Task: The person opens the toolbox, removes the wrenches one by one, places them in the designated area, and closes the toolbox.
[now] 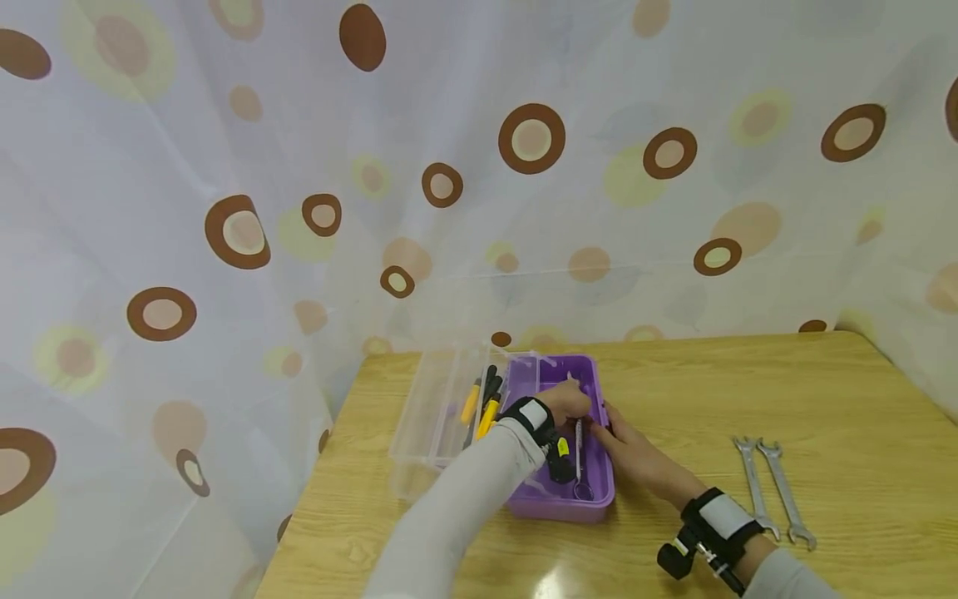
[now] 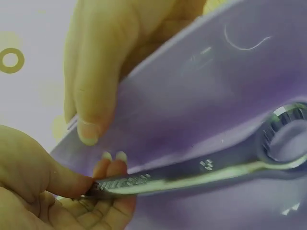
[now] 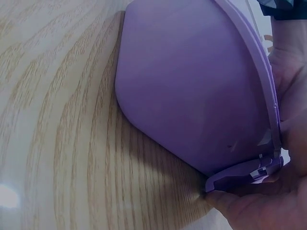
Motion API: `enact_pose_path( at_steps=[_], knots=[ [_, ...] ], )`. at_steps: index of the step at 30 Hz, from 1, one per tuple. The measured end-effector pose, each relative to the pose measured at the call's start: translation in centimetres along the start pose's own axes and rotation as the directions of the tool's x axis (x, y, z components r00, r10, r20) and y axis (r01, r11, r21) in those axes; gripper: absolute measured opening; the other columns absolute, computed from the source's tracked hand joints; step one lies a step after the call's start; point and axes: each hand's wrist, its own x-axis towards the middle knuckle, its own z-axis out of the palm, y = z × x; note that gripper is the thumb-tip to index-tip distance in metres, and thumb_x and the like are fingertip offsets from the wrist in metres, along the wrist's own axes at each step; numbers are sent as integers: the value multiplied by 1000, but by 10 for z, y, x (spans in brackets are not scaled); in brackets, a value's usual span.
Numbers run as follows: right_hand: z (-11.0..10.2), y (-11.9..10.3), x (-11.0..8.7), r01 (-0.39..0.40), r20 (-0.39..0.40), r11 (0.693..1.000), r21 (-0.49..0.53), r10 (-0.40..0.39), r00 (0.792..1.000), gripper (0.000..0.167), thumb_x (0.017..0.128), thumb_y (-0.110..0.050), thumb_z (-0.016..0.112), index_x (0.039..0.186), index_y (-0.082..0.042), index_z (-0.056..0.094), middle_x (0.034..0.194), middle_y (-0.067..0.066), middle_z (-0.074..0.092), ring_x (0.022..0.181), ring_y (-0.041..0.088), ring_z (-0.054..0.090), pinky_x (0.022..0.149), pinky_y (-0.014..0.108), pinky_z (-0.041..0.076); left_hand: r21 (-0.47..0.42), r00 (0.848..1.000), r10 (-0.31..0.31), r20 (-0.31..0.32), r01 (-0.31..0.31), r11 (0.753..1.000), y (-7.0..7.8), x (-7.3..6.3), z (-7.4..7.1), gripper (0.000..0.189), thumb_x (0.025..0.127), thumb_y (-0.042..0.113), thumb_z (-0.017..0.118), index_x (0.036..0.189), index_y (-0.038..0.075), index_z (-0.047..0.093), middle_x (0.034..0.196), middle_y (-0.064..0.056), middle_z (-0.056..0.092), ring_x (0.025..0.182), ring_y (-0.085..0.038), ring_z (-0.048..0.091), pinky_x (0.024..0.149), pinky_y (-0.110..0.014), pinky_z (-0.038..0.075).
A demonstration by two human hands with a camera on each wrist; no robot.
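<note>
My left hand (image 1: pixel 566 401) reaches into the purple toolbox (image 1: pixel 563 509) and pinches a combination wrench (image 1: pixel 579 449) between thumb and fingers. In the left wrist view the wrench (image 2: pixel 192 178) lies along the box's inside, its ring end pointing away from the left hand (image 2: pixel 29 187). My right hand (image 1: pixel 636 456) grips the toolbox's right wall, thumb over the rim. The right wrist view has the right hand (image 3: pixel 268 211) at a purple latch (image 3: pixel 235 176) on the outer wall.
A clear lid (image 1: pixel 422 416) hangs open on the toolbox's left. Several yellow-and-black handled tools (image 1: pixel 488 413) show beside it. Two open-end wrenches (image 1: pixel 756 487) lie on the wooden table (image 1: pixel 688 374) to the right. A dotted curtain (image 1: pixel 464 108) stands behind.
</note>
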Motion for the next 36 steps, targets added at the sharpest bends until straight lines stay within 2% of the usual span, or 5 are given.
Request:
enact_pose_path(
  at_steps=[3,8,17,24,36],
  knots=[
    [1,0,0,2,-4,1000,11,-2,1000,65,117,-25,29,166,1,-5,172,30,-1,158,50,3,124,65,12,-56,998,18,59,-15,998,-7,14,-3,13,93,-18,48,96,-13,60,68,-7,52,57,-17,49,54,-28,43],
    [-2,-2,1,-29,-3,999,26,29,1000,65,117,-26,30,166,0,-5,172,29,-1,158,48,1,125,63,10,-178,987,40,156,-12,984,1,5,-12,17,97,-16,42,86,-10,53,70,-10,55,60,-18,53,58,-29,47],
    [-2,-3,6,-64,-17,997,53,65,998,71,116,-30,38,165,4,1,170,33,5,157,51,7,125,63,15,-272,990,64,122,-29,962,6,-8,-21,49,104,-10,37,153,-8,34,78,-11,58,61,-21,61,67,-37,57],
    [3,-7,-1,-102,-88,988,120,113,990,72,115,-27,42,162,12,5,165,40,18,154,52,21,123,60,27,-333,992,76,99,-39,942,3,-13,-19,29,102,-13,40,129,-14,50,78,-12,61,64,-21,64,92,-51,61],
    [-2,-38,-10,-66,-212,929,365,152,965,63,112,-11,41,161,14,12,165,37,23,154,43,26,126,47,26,-389,984,131,121,-75,918,5,-26,-33,21,105,-7,46,93,-9,63,93,-21,71,102,-40,76,88,-46,63]
  ],
)
